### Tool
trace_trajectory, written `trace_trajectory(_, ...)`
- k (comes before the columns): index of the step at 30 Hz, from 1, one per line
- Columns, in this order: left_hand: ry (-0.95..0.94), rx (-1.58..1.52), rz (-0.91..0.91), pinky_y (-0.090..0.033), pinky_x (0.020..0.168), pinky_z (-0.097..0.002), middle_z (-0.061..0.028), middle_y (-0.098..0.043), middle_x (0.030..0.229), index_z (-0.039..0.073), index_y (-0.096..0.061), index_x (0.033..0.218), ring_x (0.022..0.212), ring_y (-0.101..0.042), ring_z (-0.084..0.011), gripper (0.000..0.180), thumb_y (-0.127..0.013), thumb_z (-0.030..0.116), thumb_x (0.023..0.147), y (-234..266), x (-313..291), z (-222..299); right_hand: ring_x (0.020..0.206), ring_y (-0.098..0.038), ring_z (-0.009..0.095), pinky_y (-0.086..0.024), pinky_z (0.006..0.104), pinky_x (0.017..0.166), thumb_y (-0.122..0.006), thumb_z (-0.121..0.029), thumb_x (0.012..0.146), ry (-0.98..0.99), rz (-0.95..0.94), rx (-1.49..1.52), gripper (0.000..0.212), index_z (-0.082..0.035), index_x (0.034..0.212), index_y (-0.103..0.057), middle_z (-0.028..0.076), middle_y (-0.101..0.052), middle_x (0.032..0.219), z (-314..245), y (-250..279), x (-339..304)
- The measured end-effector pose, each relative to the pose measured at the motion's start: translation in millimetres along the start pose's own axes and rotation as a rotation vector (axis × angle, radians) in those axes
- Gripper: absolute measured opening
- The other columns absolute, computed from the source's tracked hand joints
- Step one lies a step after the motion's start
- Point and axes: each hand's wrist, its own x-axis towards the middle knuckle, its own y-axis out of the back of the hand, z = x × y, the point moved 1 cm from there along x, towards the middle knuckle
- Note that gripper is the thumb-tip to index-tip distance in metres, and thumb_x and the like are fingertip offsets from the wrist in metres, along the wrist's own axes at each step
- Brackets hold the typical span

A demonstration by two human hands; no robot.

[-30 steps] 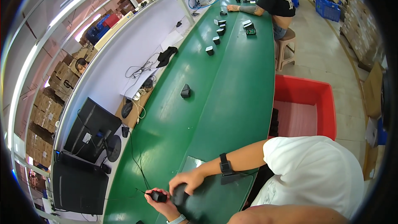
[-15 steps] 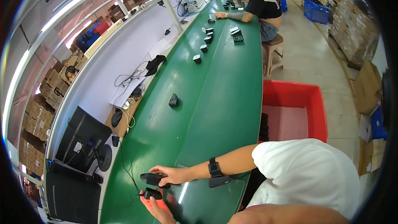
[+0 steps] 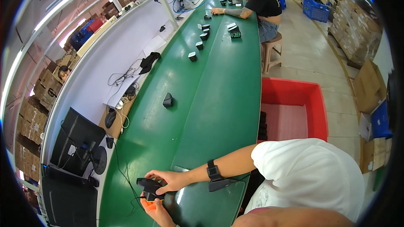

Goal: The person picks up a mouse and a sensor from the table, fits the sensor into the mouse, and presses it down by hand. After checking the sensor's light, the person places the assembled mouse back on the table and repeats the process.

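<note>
My right hand is closed on a flat, dark, rounded device. Just below it, my left hand grips a small black boxy device, partly covered by the rounded one. The two devices overlap in this view, and I cannot tell whether they touch. Orange-red light glows on my left fingers. A thin black cable runs down the green table toward the boxy device. Farther up the table stands a black angular block, apart from both hands.
Several small black blocks with pale tops line the green table. A co-worker sits at its far right side. A red bin stands at the right edge. Monitors and a mouse are on the left.
The rounded device in my right hand has moved down over the boxy device, now covering part of it. The whole view has shifted slightly.
</note>
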Motion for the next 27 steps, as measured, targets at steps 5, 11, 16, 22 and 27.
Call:
trace_trajectory(5, 0.008, 0.038, 0.021, -0.050, 0.098, -0.0304, -0.0107, -0.059, 0.129, 0.001, -0.037, 0.150, 0.114, -0.061, -0.0183, 0.061, -0.066, 0.003, 0.096, 8.0, -0.8, -3.2, 0.131, -0.051, 0.024, -0.047, 0.0421, 0.109, -0.074, -0.002, 0.089, 0.031, 0.009, -0.011, 0.071, -0.004, 0.148, -0.034, 0.014, -0.048, 0.142, 2.9, -0.6, -0.4)
trace_trajectory(11, 0.016, 0.060, 0.060, -0.052, 0.093, -0.0314, -0.0100, -0.060, 0.128, 0.000, -0.040, 0.149, 0.110, -0.062, -0.0179, 0.056, -0.062, -0.001, 0.097, 7.7, -2.0, -4.2, 0.127, -0.055, 0.023, -0.046, 0.0394, 0.110, -0.075, -0.003, 0.089, 0.043, -0.013, 0.045, 0.072, -0.004, 0.148, -0.034, 0.014, -0.057, 0.135, 1.7, -2.2, -1.6)
trace_trajectory(16, 0.017, 0.019, 0.082, -0.053, 0.091, -0.0318, -0.0106, -0.061, 0.127, -0.001, -0.040, 0.149, 0.109, -0.062, -0.0182, 0.056, -0.062, -0.001, 0.097, 11.0, -0.6, -9.1, 0.125, -0.057, 0.024, -0.046, 0.0403, 0.110, -0.078, -0.006, 0.087, 0.058, 0.015, -0.045, 0.073, -0.003, 0.147, -0.036, 0.015, -0.058, 0.135, -1.8, -3.3, -2.8)
trace_trajectory(22, -0.025, 0.081, 0.068, -0.051, 0.095, -0.0339, -0.0124, -0.060, 0.127, -0.004, -0.038, 0.149, 0.109, -0.062, -0.0209, 0.061, -0.066, 0.001, 0.096, 33.9, 1.7, -22.7, 0.124, -0.059, 0.026, -0.048, 0.0410, 0.108, -0.083, -0.014, 0.085, 0.094, 0.021, -0.104, 0.074, -0.002, 0.145, -0.041, 0.016, -0.060, 0.134, -6.5, -3.6, -2.3)
trace_trajectory(27, 0.065, 0.017, 0.166, -0.051, 0.096, -0.0353, -0.0136, -0.059, 0.129, -0.005, -0.036, 0.151, 0.111, -0.061, -0.0223, 0.066, -0.069, 0.003, 0.095, 21.2, -7.1, -13.1, 0.121, -0.062, 0.027, -0.048, 0.0410, 0.106, -0.083, -0.020, 0.084, 0.106, 0.087, -0.250, 0.074, -0.002, 0.144, -0.043, 0.018, -0.064, 0.129, -13.7, -5.6, -7.7)
